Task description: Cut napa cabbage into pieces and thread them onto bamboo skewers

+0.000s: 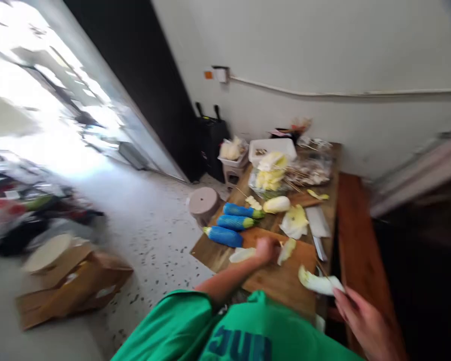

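Table (203,247), cleaver (318,223) beyond hand-held leaf (321,284)

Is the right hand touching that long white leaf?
Touching: the head view shows the right hand holding the long white leaf by one end.

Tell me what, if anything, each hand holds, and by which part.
The right hand pinches a pale leaf by its white end. Whether the left hand grips anything is too blurred to tell.
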Available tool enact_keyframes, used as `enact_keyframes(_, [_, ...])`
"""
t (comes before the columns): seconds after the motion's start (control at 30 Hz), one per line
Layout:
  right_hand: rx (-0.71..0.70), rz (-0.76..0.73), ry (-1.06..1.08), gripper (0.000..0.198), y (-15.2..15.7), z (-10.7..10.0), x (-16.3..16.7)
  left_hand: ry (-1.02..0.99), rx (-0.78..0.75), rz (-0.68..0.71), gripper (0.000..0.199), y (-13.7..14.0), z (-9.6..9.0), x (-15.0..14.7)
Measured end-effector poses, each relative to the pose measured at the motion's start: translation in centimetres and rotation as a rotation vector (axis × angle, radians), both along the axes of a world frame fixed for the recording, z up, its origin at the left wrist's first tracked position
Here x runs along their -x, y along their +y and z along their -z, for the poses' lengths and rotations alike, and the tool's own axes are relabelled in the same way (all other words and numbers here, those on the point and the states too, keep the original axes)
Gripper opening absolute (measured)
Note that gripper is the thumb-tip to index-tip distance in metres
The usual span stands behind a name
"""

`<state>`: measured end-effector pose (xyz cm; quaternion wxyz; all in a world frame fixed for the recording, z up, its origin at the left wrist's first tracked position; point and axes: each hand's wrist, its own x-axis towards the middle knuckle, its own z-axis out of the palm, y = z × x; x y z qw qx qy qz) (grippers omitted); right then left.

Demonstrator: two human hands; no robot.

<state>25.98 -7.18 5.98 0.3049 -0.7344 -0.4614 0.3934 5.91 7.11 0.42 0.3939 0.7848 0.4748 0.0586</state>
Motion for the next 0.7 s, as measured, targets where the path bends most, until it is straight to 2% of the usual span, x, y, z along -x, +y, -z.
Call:
enact_keyframes(0.1, [-0.177, -0.134, -0.045, 0.038, 2.0, -2.1, 0.6, -0.209, 0.116, 0.006, 0.027, 0.9, -2.1, 2.0])
enact_keyframes(0.17, [-0.221, -0.22, -0.068, 0.037, 3.2, -3.1, 0.5, -0.386, 0.201, 0.028, 0.025, 0.8, -3.6, 2.7])
enact_keyframes(0.23, [-0.219, -0.304, -0.071, 0.035, 3.7, -4.1, 0.5, -0.771, 0.512, -0.045, 0.02, -0.2, -5.3, 3.1])
enact_keyframes(0.3, [-0.196, -0.386, -0.066, 0.034, 3.6, -4.9, 0.8, -0.99, 0.71, -0.146, 0.019, -1.7, -6.9, 3.2])
enact_keyframes(0.33, [-0.182, -0.424, -0.057, 0.034, 3.4, -5.2, 1.0, -1.058, 0.762, -0.213, 0.02, -2.3, -7.5, 3.2])
enact_keyframes(0.43, [-0.123, -0.51, 0.01, 0.037, 2.9, -5.9, 1.7, -1.174, 0.806, -0.439, 0.026, -3.5, -8.3, 3.4])
enact_keyframes(0.5, [-0.077, -0.532, 0.078, 0.038, 2.8, -6.3, 1.9, -1.215, 0.839, -0.537, 0.025, -3.8, -8.4, 3.8])
enact_keyframes(0.7, [-0.021, -0.525, 0.077, 0.037, 3.3, -7.2, 1.6, -1.231, 0.885, -0.606, 0.018, -4.7, -9.1, 4.3])
